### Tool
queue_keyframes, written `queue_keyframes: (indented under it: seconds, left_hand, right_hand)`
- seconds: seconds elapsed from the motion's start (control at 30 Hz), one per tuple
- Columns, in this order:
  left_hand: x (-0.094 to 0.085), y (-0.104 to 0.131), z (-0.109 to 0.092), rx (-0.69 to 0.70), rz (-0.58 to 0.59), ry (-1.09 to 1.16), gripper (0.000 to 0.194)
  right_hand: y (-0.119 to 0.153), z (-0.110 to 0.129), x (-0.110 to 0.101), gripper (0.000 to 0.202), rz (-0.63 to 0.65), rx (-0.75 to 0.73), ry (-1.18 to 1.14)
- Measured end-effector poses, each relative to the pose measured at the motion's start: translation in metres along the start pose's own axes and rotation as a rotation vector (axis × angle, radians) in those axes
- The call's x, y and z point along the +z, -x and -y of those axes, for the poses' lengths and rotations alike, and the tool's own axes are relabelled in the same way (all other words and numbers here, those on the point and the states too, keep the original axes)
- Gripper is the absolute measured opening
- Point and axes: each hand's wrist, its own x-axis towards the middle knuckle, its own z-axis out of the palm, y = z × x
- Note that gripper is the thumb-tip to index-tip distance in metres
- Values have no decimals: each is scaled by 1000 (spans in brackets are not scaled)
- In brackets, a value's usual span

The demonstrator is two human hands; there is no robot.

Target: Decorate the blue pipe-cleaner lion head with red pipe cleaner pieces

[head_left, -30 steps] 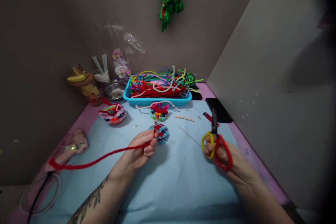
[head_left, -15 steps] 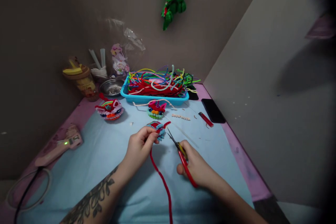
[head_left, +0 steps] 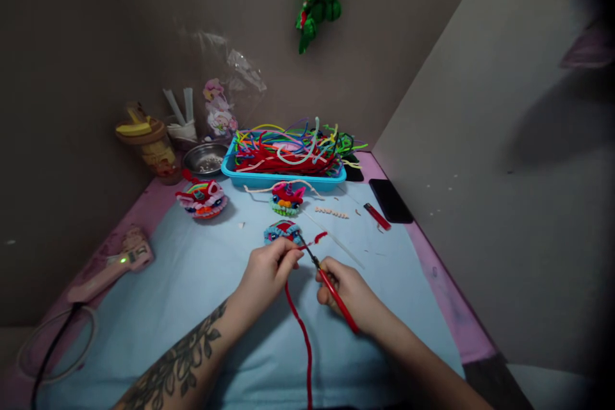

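My left hand (head_left: pixel 275 264) pinches a red fuzzy stem (head_left: pixel 303 333), whose long end trails down toward the table's near edge. Just past those fingers sits a light-blue and red lion-like head (head_left: pixel 282 230), partly hidden by the hand. My right hand (head_left: pixel 346 288) is closed around red-handled scissors (head_left: pixel 336 298); their blades look nearly closed and point at the stem beside my left fingertips. A short red piece (head_left: pixel 321 237) lies just right of the blade tips.
Behind the hands are a pink-red head (head_left: pixel 287 198), another head (head_left: pixel 202 199) and a blue tray (head_left: pixel 283 180) of colourful stems. A phone (head_left: pixel 390 201) and red lighter (head_left: pixel 377 216) lie right, a pink glue gun (head_left: pixel 113 269) left.
The scissors have moved left to the stem and their blades have come together. My left hand has shifted slightly right, showing more of the blue head. The short red end now lies further right.
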Motion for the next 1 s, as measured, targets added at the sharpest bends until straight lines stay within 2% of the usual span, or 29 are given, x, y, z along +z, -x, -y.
queue_keyframes:
  seconds: [0.2,0.33,0.43,0.53,0.63,0.77,1.0]
  left_hand:
    - [3,-3,-1,-22,47,19,15]
    - [3,-13,-8,-53,119,81,24]
    - [7,-24,-15,-160,237,255,33]
    - [16,-35,-20,-295,286,411,40]
    - [25,-45,-27,-404,302,484,36]
    - [30,-57,-30,-462,294,642,32]
    - [24,-69,-20,-523,230,753,30]
  right_hand:
    - [2,3,-5,22,-34,23,-12]
    - [4,8,-25,20,-117,-13,43]
    - [2,9,-45,23,-194,-50,89]
    - [-5,9,-60,27,-213,-75,106]
    - [-15,11,-69,29,-217,-97,121]
    - [-32,13,-76,31,-268,-94,152]
    - [-56,-2,-87,24,-384,-25,208]
